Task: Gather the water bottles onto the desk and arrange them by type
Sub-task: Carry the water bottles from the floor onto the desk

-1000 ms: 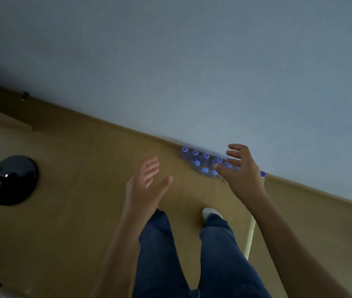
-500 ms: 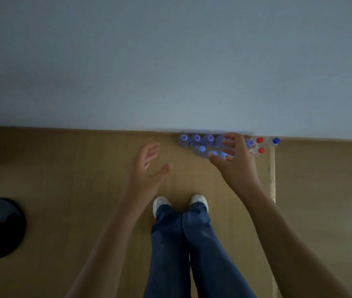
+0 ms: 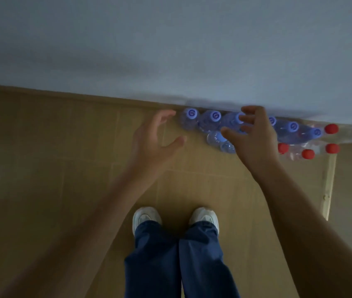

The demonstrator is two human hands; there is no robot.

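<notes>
**Hands hovering over the floor bottles**

The water bottles (image 3: 211,123) are standing on the wooden floor (image 3: 63,168) against the wall (image 3: 170,50). The left hand (image 3: 153,140) is spreading, holding nothing, just beside them; the right hand (image 3: 254,138) is hanging above them, fingers loosely splayed, gripping nothing.

Both hands now reach closer to the bottles (image 3: 211,120) by the wall, the right hand (image 3: 254,138) spreading over the light-blue caps.

You stood in a dim indoor room, likely a home or office, pale painted wall (image 3: 170,39) meeting wood-look plank floor (image 3: 41,168), water bottles (image 3: 211,121) lined along the wall's base, your white sneakers (image 3: 147,216) below.
</notes>
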